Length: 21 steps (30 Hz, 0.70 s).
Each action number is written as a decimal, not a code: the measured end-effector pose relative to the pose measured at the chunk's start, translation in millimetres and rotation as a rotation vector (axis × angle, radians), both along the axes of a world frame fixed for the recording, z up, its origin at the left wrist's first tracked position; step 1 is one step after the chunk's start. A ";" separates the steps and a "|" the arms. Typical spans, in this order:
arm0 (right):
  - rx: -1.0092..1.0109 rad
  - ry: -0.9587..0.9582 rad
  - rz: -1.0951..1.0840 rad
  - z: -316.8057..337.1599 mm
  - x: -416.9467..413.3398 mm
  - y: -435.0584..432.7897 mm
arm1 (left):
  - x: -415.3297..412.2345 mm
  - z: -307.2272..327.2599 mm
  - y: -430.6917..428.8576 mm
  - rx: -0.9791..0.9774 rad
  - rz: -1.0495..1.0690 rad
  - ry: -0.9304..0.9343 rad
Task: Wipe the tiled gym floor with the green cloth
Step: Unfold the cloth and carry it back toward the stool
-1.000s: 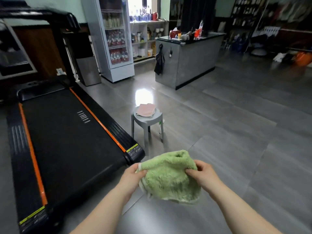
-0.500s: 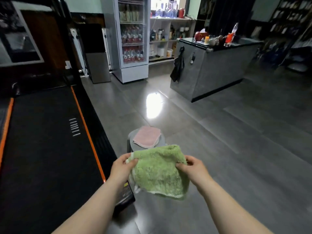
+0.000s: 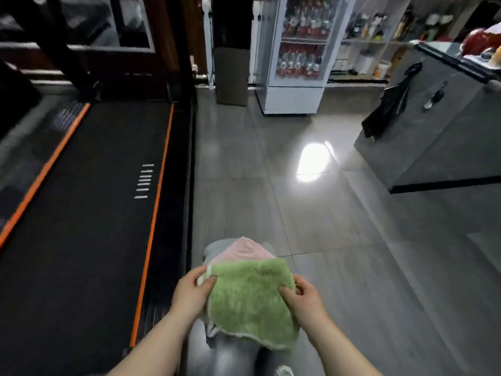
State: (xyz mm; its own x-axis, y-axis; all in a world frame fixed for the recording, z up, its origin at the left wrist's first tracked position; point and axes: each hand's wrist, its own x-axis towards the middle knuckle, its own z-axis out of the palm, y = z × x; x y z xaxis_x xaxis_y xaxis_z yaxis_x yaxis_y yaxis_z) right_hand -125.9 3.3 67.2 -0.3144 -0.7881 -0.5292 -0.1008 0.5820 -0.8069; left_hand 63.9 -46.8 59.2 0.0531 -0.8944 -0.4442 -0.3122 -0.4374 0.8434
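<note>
The grey tiled floor (image 3: 311,213) has a black treadmill (image 3: 89,199) along its left edge, a grey counter (image 3: 439,126) at the right and a drinks fridge (image 3: 295,55) at the far edge. A stool (image 3: 217,248) beside the treadmill carries a pink cloth (image 3: 244,252). In front of the stool hangs the green cloth (image 3: 249,302), off the floor. The left hand (image 3: 191,294) and right hand (image 3: 305,299) each pinch one side.

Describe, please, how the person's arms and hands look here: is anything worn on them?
Both are bare. The left hand and right hand wear no gloves, and no ring, watch or bracelet shows. The left forearm and right forearm are uncovered down to the bottom edge of the picture, so no sleeve is in view. The nails are too blurred to judge.
</note>
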 end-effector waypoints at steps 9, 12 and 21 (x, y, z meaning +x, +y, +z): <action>0.067 0.308 0.379 -122.2 -37.2 -145.9 | -40.9 -113.0 -86.8 0.060 0.239 -0.263; 0.060 0.699 0.683 -157.4 -31.3 -148.7 | -50.8 -149.5 -86.7 0.017 -0.067 -0.559; 0.033 0.982 1.147 -228.1 -10.6 -141.5 | -61.7 -202.8 -83.2 0.191 -0.562 -0.838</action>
State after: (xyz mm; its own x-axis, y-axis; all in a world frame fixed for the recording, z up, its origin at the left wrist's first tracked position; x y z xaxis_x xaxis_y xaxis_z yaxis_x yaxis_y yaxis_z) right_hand -136.5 -138.2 -160.9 0.2163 -0.8371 -0.5024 -0.9758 -0.1686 -0.1393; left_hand 2.2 -130.0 -143.6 0.0068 -0.8038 -0.5948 -0.9699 -0.1501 0.1917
